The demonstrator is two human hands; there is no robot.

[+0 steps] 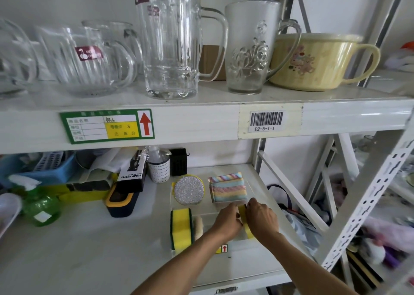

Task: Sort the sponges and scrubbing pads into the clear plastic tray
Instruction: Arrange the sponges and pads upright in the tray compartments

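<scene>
A clear plastic tray (253, 182) lies on the lower shelf at the right. In it sit a round silver scrubbing pad (189, 190), a rainbow-striped pad (228, 188), a yellow-and-green sponge (181, 227) standing on edge and a beige pad (198, 225) beside it. My left hand (227, 220) and my right hand (262, 219) meet over the tray's front right part. Both pinch a yellow sponge (245, 220) that stands on edge between them, largely hidden by the fingers.
Left of the tray lie a black-and-yellow case (121, 201), a spray bottle box (132, 173), a white cup (160, 169), a green bottle (41, 207) and a blue basket (44, 167). Glass mugs (170, 39) and a yellow bowl (313, 61) stand on the upper shelf.
</scene>
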